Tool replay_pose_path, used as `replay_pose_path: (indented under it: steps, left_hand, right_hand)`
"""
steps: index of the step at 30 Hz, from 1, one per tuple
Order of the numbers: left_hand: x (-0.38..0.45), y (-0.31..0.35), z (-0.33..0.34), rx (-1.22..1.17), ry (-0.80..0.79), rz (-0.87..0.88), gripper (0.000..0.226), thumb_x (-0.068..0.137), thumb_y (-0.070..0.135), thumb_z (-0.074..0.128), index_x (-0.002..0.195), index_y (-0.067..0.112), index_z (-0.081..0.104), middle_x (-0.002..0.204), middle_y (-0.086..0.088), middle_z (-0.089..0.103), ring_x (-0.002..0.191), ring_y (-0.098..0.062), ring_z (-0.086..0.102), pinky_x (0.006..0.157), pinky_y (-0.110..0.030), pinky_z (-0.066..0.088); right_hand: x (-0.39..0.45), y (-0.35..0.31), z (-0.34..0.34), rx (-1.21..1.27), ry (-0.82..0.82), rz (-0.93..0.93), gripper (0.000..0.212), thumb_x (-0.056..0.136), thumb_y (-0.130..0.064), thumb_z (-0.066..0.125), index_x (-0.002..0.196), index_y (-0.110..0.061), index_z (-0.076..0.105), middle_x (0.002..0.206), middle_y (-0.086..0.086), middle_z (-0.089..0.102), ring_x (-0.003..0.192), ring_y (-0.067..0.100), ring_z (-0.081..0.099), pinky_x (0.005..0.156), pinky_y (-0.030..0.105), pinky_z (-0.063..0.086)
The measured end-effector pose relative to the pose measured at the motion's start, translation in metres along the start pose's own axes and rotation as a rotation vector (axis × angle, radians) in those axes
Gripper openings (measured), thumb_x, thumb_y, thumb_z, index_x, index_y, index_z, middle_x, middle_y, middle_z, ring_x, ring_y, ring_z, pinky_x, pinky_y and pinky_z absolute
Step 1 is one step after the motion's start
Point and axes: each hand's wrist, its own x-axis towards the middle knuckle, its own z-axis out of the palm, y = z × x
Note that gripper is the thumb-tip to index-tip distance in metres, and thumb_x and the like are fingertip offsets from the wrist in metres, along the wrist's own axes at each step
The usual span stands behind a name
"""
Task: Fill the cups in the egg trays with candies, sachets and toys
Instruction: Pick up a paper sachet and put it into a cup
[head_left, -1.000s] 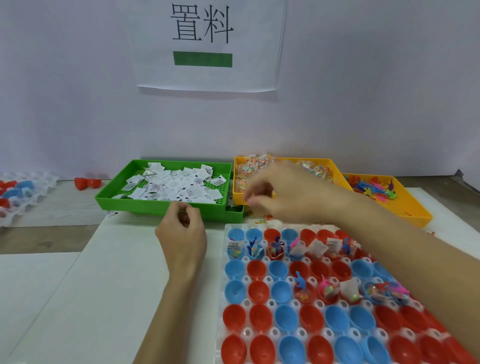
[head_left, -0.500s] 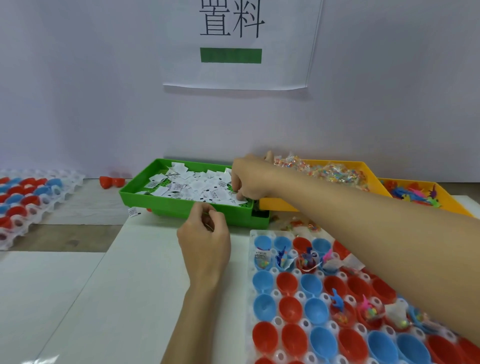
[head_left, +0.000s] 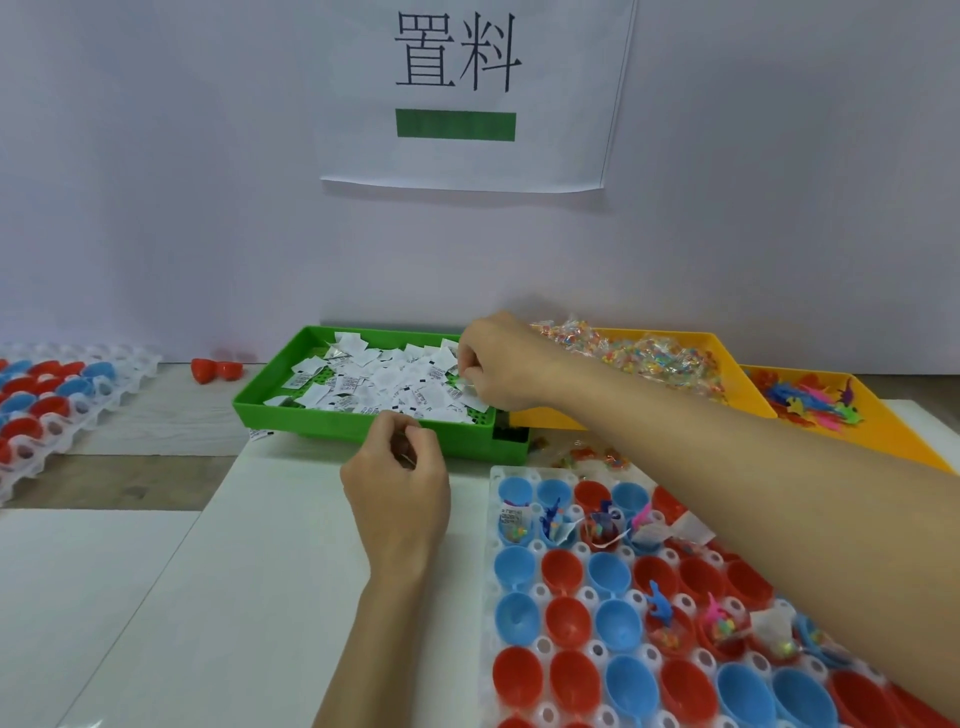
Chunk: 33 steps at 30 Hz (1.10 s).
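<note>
At frame center, the right hand (head_left: 501, 366) reaches across into the green tray (head_left: 363, 418), fingers pinching a sachet (head_left: 470, 397). The left hand (head_left: 397, 483) hovers curled below it, contents unclear; the egg tray (head_left: 519, 597) lies lower right.

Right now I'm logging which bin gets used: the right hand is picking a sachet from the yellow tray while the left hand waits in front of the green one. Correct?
Not quite. The head view shows the right hand pinching a sachet in the green tray, not the yellow tray, which holds candies. The left hand does wait in front of the green one.
</note>
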Motion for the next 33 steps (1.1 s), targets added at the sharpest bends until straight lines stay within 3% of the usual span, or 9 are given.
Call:
replay_pose_path:
  steps: [2, 3, 6, 10, 16, 21, 28, 33]
  left_hand:
    - [0.000, 0.002, -0.002, -0.039, 0.020, 0.041, 0.017, 0.084, 0.010, 0.050, 0.068, 0.013, 0.055, 0.052, 0.008, 0.049, 0.052, -0.008, 0.046, 0.048, -0.014, 0.032]
    - [0.000, 0.003, -0.003, -0.062, 0.026, 0.060, 0.016, 0.083, 0.010, 0.049, 0.069, 0.012, 0.054, 0.053, 0.007, 0.049, 0.052, -0.009, 0.045, 0.048, -0.014, 0.031]
    - [-0.001, 0.005, -0.003, -0.104, 0.037, 0.116, 0.015, 0.083, 0.007, 0.047, 0.070, 0.012, 0.054, 0.055, 0.007, 0.049, 0.052, -0.008, 0.045, 0.048, -0.014, 0.030]
    - [-0.004, 0.006, 0.000, -0.125, 0.004, 0.164, 0.015, 0.082, 0.005, 0.047, 0.071, 0.013, 0.055, 0.055, 0.009, 0.048, 0.050, -0.005, 0.044, 0.048, -0.011, 0.029]
    - [-0.007, 0.003, 0.004, -0.129, -0.026, 0.173, 0.015, 0.082, 0.005, 0.047, 0.072, 0.012, 0.055, 0.055, 0.008, 0.049, 0.050, -0.002, 0.043, 0.048, -0.010, 0.028]
    - [-0.007, 0.003, 0.003, -0.116, -0.041, 0.173, 0.015, 0.082, 0.003, 0.047, 0.073, 0.009, 0.056, 0.055, 0.007, 0.047, 0.050, -0.001, 0.042, 0.047, -0.011, 0.028]
    - [-0.007, 0.002, 0.004, -0.105, -0.057, 0.157, 0.014, 0.081, 0.005, 0.046, 0.073, 0.009, 0.057, 0.054, 0.005, 0.048, 0.049, -0.001, 0.041, 0.046, -0.012, 0.027]
    - [-0.006, 0.000, 0.003, -0.110, -0.063, 0.151, 0.015, 0.081, 0.006, 0.046, 0.072, 0.011, 0.057, 0.054, 0.007, 0.047, 0.049, -0.002, 0.042, 0.046, -0.012, 0.027]
  right_hand:
    - [-0.004, 0.003, -0.005, 0.109, 0.088, -0.007, 0.018, 0.087, 0.002, 0.051, 0.088, 0.009, 0.068, 0.091, 0.026, 0.069, 0.085, 0.041, 0.063, 0.071, 0.045, 0.056]
    - [-0.008, 0.005, -0.008, 0.164, 0.134, -0.010, 0.018, 0.090, -0.001, 0.052, 0.091, 0.006, 0.069, 0.090, 0.020, 0.070, 0.090, 0.036, 0.064, 0.073, 0.042, 0.056]
    - [-0.031, 0.012, -0.018, 0.332, 0.221, 0.005, 0.012, 0.095, -0.010, 0.058, 0.090, -0.011, 0.069, 0.085, -0.002, 0.070, 0.087, 0.017, 0.067, 0.072, 0.024, 0.052]
    - [-0.076, 0.027, -0.030, 0.479, 0.258, 0.067, 0.009, 0.095, -0.014, 0.063, 0.092, -0.015, 0.071, 0.081, -0.001, 0.075, 0.071, 0.006, 0.069, 0.067, 0.015, 0.053]
    - [-0.160, 0.046, -0.047, 0.510, 0.194, 0.116, 0.011, 0.090, -0.011, 0.067, 0.089, -0.019, 0.075, 0.079, -0.001, 0.075, 0.073, 0.011, 0.070, 0.068, 0.021, 0.056]
    - [-0.208, 0.051, -0.047, 0.500, 0.154, 0.142, 0.016, 0.085, -0.012, 0.073, 0.090, -0.027, 0.077, 0.078, -0.010, 0.074, 0.071, 0.006, 0.070, 0.069, 0.017, 0.056]
    - [-0.224, 0.045, -0.025, 0.419, 0.042, 0.138, 0.013, 0.086, -0.018, 0.075, 0.081, -0.029, 0.077, 0.081, -0.016, 0.074, 0.077, -0.003, 0.068, 0.067, 0.008, 0.050]
    - [-0.221, 0.040, -0.014, 0.356, 0.009, 0.128, 0.008, 0.086, -0.022, 0.074, 0.082, -0.028, 0.076, 0.083, -0.015, 0.072, 0.080, 0.000, 0.066, 0.072, 0.015, 0.055]
